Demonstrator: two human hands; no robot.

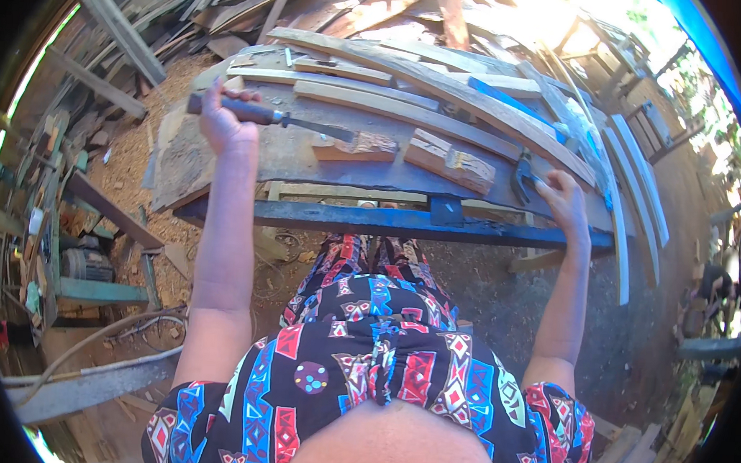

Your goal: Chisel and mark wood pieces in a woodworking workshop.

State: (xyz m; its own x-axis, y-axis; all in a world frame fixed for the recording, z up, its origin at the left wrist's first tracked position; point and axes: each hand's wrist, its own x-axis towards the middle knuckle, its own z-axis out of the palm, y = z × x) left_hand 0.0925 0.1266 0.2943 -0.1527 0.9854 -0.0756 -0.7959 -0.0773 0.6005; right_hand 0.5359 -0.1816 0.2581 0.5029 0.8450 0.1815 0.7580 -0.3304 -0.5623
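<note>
My left hand grips the dark handle of a chisel held level, its blade tip touching a small reddish wood block on the grey workbench. A second, larger wood block lies just to the right of it. My right hand rests at the bench's right end, fingers on a dark pair of pliers; whether it grips them is unclear.
Several long curved planks and a blue strip lie across the back of the bench. A blue beam edges its front. Scrap timber is piled behind, sawdust covers the ground at left, and machinery stands at lower left.
</note>
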